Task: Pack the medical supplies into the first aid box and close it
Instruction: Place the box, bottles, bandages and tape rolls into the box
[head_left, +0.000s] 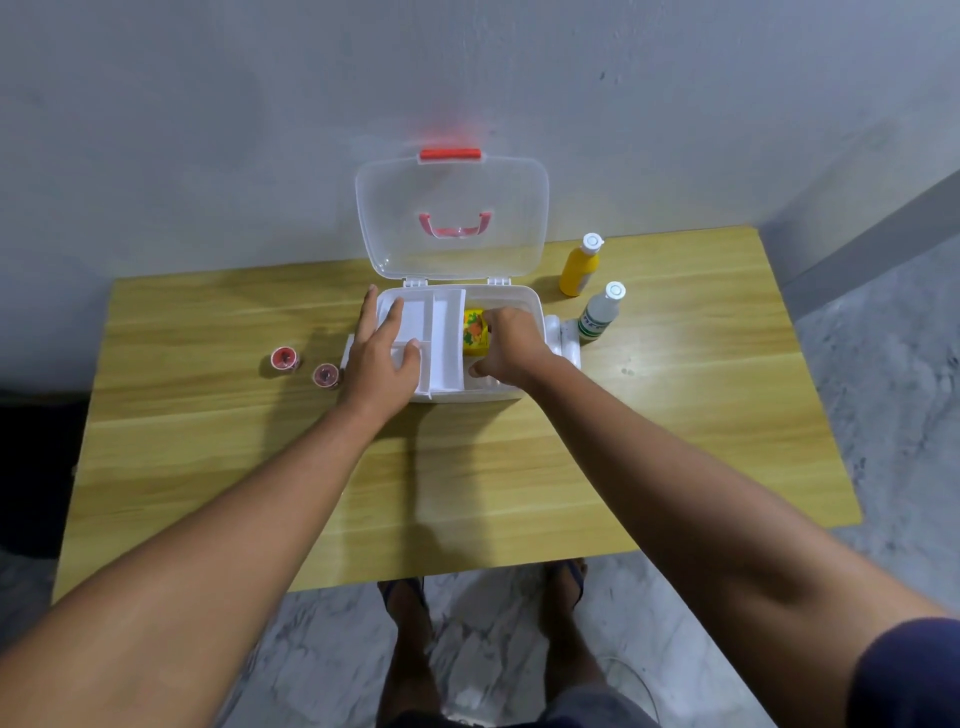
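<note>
Right hand (511, 345) grip closes on yellow packet (474, 338) inside first aid box (524, 301), right section. Left hand (376, 353) released, flat on white tray (441, 332). Lid (452, 213) up. Two bottles (597, 312) right, two red-capped jars (284, 358) left on table (467, 467).

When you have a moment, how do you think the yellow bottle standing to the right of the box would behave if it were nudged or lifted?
The yellow bottle stands upright, tall and narrow, so a sideways nudge would probably tip it. Its body looks round, so once down it may roll across the table. It looks like smooth plastic, likely light and fairly stiff to lift.
</note>
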